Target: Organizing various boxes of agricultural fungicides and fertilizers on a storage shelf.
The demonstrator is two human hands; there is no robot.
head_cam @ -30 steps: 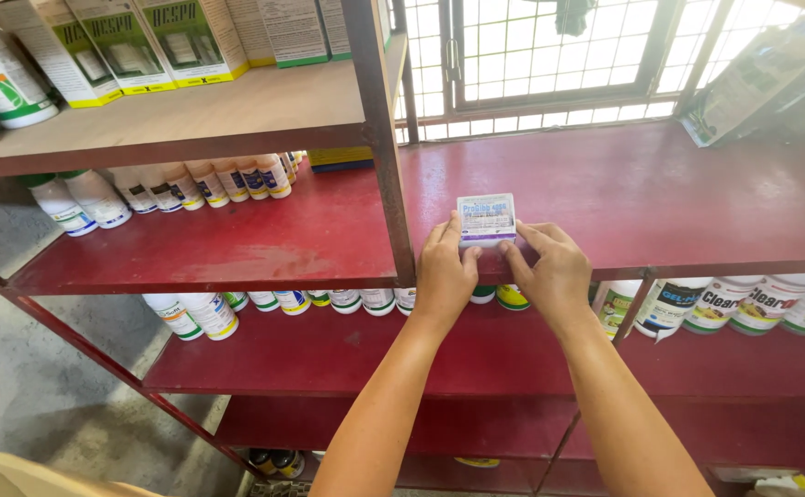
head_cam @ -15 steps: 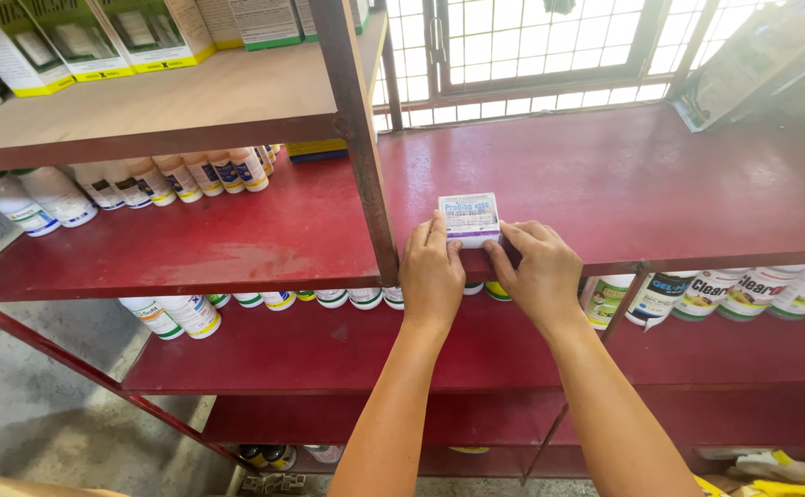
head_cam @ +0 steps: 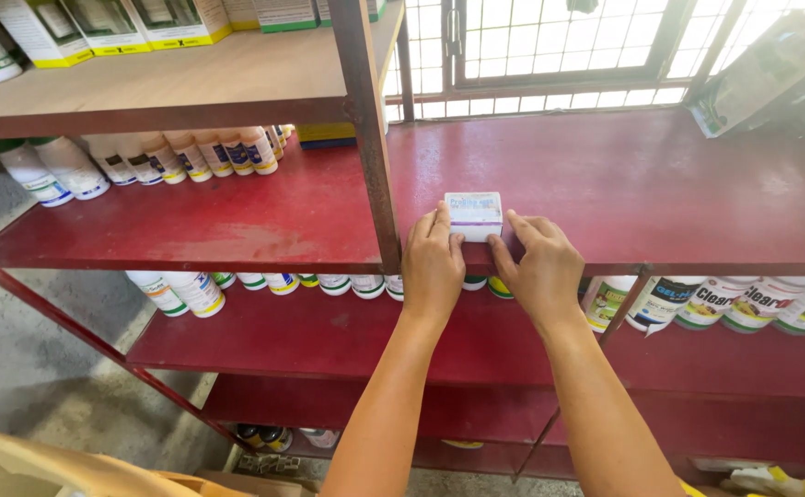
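Your fingertips pinch a small, flat white cardboard box with a purple stripe (head_cam: 474, 215) from both sides. Your left hand (head_cam: 433, 262) lays its fingers close together along the box's left edge; your right hand (head_cam: 539, 264) presses its forefinger and thumb against the right edge. The box lies flat at the front of the red painted shelf board (head_cam: 623, 184), just right of the brown metal upright post (head_cam: 370, 138). White plastic bottles (head_cam: 191, 155) line the shelf's back left, well apart.
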